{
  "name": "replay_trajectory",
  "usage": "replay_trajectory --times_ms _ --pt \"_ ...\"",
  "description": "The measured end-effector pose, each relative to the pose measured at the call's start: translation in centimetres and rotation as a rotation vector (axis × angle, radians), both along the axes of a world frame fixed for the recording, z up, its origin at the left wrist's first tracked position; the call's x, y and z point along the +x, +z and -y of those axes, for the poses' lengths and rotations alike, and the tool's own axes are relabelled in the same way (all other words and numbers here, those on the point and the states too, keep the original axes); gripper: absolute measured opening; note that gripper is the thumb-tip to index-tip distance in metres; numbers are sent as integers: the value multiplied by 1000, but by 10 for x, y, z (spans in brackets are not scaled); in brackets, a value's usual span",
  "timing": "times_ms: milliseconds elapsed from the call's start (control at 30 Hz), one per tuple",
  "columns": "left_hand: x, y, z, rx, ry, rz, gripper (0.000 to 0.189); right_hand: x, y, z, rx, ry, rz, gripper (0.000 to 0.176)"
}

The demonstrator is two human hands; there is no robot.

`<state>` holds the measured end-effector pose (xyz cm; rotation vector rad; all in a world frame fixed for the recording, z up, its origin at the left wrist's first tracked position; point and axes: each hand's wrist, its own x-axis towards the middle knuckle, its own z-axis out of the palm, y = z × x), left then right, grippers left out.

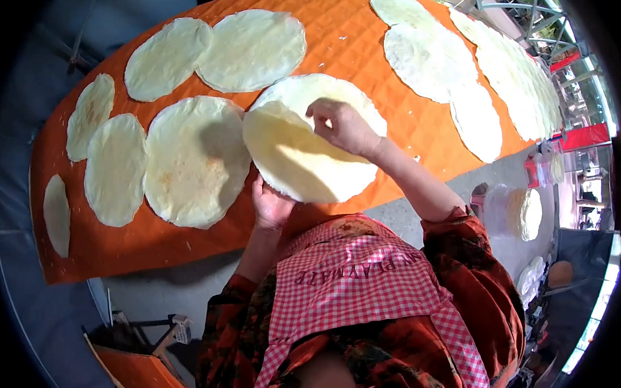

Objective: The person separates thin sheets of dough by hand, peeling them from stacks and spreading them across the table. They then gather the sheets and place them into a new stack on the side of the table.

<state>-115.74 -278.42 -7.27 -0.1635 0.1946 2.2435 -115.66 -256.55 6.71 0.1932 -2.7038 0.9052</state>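
Observation:
A round, pale flatbread (302, 160) is raised at the near edge of the orange cloth, partly over another flatbread (348, 93) lying on the cloth. My left hand (272, 203) supports its lower left rim from beneath, with the fingers partly hidden under it. Over the upper right part of the bread is my right hand (342, 126), its fingers bent and pressed together near the surface; whether they pinch anything is too small to tell. Just left of the raised bread lies a large flatbread (196, 160) with light brown spots.
More thin flatbreads (251, 49) lie across the orange quilted cloth (339, 32), with overlapping ones (518, 77) along its right side. A round stack (523, 214) stands beyond the table's near right edge. An orange-topped wooden piece (142, 374) is at the lower left.

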Motion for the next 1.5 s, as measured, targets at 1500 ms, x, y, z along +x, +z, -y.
replay_trajectory --times_ms 1500 --pt "19 -9 8 -139 39 -98 55 -4 -39 4 144 47 170 26"
